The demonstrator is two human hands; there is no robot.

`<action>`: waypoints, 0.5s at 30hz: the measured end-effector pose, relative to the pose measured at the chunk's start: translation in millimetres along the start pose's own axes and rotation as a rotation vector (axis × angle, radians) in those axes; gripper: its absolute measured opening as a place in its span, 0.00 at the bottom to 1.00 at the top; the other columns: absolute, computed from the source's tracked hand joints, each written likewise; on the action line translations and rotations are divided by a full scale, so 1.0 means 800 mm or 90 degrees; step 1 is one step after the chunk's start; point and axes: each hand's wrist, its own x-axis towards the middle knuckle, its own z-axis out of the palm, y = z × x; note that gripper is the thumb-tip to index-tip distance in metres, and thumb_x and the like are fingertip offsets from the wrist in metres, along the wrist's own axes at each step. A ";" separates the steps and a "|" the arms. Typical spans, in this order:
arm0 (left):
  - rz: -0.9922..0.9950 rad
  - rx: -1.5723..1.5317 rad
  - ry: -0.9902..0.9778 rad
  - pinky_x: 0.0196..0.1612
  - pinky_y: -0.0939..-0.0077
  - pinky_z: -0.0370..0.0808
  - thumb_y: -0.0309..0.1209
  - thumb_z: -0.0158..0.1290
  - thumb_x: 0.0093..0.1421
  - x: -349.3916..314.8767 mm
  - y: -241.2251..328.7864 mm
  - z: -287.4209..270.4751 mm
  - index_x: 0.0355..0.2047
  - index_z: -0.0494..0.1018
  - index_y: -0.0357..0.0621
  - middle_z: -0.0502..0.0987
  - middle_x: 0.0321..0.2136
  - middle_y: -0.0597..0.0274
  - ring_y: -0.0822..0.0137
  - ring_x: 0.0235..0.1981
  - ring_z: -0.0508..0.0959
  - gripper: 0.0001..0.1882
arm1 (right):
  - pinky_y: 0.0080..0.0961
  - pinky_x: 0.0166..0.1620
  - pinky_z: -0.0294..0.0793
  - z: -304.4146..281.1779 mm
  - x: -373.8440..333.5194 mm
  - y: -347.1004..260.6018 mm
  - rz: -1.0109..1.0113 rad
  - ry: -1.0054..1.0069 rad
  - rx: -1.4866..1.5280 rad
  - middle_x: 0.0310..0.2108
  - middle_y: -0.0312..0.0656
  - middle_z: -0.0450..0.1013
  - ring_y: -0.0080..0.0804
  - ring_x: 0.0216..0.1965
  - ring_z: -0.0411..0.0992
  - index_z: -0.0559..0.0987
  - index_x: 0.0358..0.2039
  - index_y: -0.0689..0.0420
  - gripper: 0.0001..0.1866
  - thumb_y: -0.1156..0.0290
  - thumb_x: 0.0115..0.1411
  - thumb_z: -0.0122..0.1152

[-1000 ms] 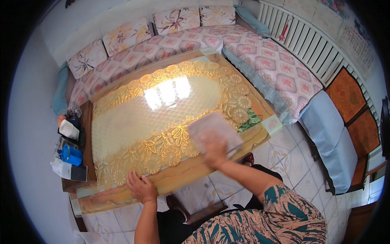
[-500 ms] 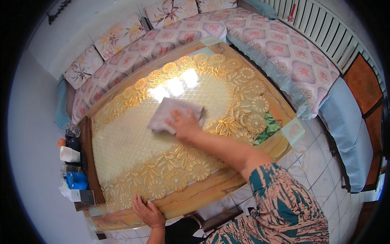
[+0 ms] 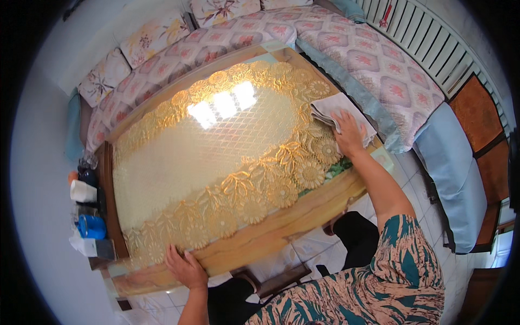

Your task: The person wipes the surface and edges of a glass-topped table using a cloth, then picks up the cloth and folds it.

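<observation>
A folded pale greyish-pink cloth (image 3: 331,105) lies on the right end of the table (image 3: 303,216), partly over the gold lace pattern and the marbled border. My right hand (image 3: 350,134) presses down on this cloth, fingers spread across it, with the arm stretched far to the right. At the near left edge of the table rests my left hand (image 3: 186,268), its fingers apart and nothing in it. Between the two hands runs the gold floral tablecloth (image 3: 249,208), and bright window reflections shine on the glossy top.
Along the table's left end stands a brown wooden shelf (image 3: 105,200) with a white cup (image 3: 83,191), a blue container (image 3: 92,227) and a tissue box (image 3: 97,248). Covered sofas (image 3: 374,59) line the far and right sides. My legs are by the near edge.
My right hand has swept the cloth from the middle of the table to its right end. The left hand stays on the near edge. The view has shifted slightly.
</observation>
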 end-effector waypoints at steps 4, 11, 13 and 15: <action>-0.025 0.018 0.029 0.61 0.55 0.55 0.33 0.47 0.59 0.000 0.013 0.003 0.54 0.63 0.39 0.65 0.56 0.51 0.48 0.58 0.61 0.23 | 0.58 0.58 0.45 -0.022 -0.079 -0.009 -0.014 0.004 0.018 0.64 0.38 0.55 0.38 0.64 0.51 0.63 0.60 0.34 0.33 0.65 0.53 0.58; -0.034 -0.012 0.065 0.61 0.57 0.57 0.36 0.48 0.58 0.000 0.003 0.022 0.54 0.64 0.41 0.64 0.56 0.55 0.51 0.58 0.60 0.24 | 0.58 0.59 0.43 -0.070 -0.240 -0.102 -0.110 -0.022 0.059 0.65 0.39 0.53 0.42 0.65 0.50 0.63 0.60 0.33 0.38 0.75 0.47 0.53; -0.036 -0.011 0.062 0.61 0.57 0.57 0.37 0.48 0.57 0.001 -0.003 0.032 0.54 0.64 0.41 0.63 0.57 0.55 0.51 0.59 0.59 0.25 | 0.58 0.60 0.42 -0.081 -0.284 -0.148 -0.148 -0.032 0.044 0.65 0.39 0.53 0.43 0.66 0.49 0.63 0.60 0.34 0.37 0.76 0.48 0.51; -0.033 -0.006 0.060 0.61 0.58 0.57 0.38 0.49 0.57 0.003 -0.014 0.033 0.55 0.64 0.40 0.63 0.58 0.53 0.51 0.59 0.59 0.26 | 0.59 0.60 0.41 -0.093 -0.319 -0.205 -0.179 -0.076 0.128 0.65 0.40 0.53 0.44 0.66 0.48 0.64 0.60 0.35 0.35 0.76 0.50 0.49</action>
